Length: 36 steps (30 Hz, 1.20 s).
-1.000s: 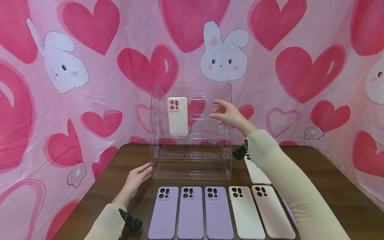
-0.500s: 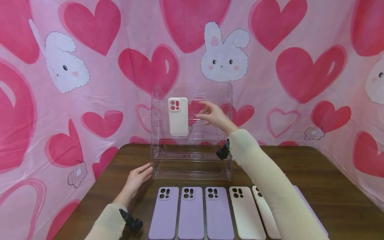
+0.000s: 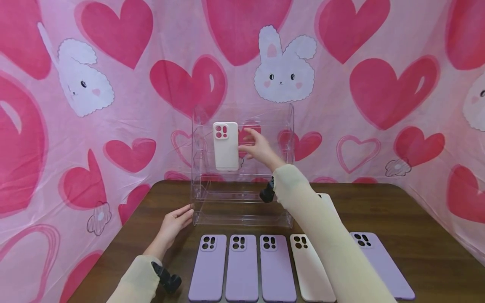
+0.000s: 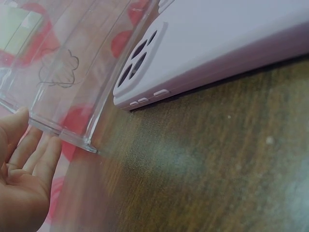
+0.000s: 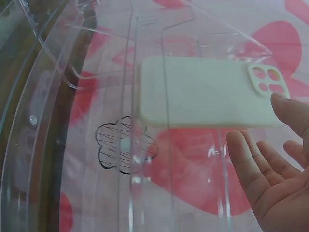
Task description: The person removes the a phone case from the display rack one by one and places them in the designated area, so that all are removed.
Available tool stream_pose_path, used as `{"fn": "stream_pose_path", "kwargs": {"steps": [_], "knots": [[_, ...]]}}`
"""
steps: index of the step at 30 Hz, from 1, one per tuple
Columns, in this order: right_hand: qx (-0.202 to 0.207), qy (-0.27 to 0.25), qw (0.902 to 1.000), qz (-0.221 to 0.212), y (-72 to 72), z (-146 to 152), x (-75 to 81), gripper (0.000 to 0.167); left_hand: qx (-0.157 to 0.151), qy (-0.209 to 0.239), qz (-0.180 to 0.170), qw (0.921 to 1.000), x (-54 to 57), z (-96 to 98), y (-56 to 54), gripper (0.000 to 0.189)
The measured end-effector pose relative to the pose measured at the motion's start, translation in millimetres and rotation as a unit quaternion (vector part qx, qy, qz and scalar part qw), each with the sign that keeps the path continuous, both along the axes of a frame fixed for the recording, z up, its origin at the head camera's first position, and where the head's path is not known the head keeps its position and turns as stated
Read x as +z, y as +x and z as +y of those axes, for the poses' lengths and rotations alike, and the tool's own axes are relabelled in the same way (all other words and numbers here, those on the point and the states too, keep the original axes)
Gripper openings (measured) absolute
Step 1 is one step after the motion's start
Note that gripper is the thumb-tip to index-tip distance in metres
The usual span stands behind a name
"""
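Observation:
A white phone case (image 3: 226,147) stands upright in an upper tier of the clear acrylic display rack (image 3: 244,219), left of its middle. My right hand (image 3: 257,147) is just right of that case, thumb and fingers spread apart and holding nothing. In the right wrist view, the fingertips (image 5: 236,140) are close to the case's long edge and the thumb is near its camera cutouts. At the rack's lower left corner, my left hand (image 3: 174,227) touches the side panel with extended fingers (image 4: 48,157).
Three purple phone cases (image 3: 207,269) lie in a row before the rack, with a white case (image 3: 308,265) beside them, partly under my right sleeve. Another purple case (image 3: 382,265) is farther right. A white case (image 3: 329,204) shows behind the right forearm on the wooden table (image 3: 398,210).
My right hand has moved left across the front of the rack, from its right side up to the white case. The left hand has stayed at the rack's corner.

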State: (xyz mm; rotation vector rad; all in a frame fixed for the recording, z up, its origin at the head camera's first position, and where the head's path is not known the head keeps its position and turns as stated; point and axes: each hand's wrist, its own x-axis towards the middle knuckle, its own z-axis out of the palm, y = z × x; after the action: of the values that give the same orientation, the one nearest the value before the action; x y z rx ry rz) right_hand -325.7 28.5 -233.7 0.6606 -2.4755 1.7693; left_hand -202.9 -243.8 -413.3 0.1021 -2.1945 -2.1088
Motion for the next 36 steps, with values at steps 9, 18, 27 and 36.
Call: {"fn": "stream_pose_path", "kwargs": {"steps": [9,18,27,36], "knots": [[0.011,-0.006,0.9998,-0.012,-5.0,-9,-8.1,0.077,0.000,0.005,0.002,1.0000,0.1,0.3,-1.4,0.044],[0.011,-0.013,0.9996,0.023,-7.0,-14,-13.7,0.074,0.004,0.005,0.004,1.0000,-0.8,0.3,-3.0,0.044],[-0.047,-0.024,0.9971,0.055,-1.7,-23,-18.2,0.053,0.005,0.003,0.004,1.0000,-1.4,0.9,-2.2,0.043],[-0.070,0.014,0.9955,0.063,1.4,-29,-19.3,0.025,0.007,-0.003,0.000,1.0000,-0.9,0.7,-2.6,0.043]]}}
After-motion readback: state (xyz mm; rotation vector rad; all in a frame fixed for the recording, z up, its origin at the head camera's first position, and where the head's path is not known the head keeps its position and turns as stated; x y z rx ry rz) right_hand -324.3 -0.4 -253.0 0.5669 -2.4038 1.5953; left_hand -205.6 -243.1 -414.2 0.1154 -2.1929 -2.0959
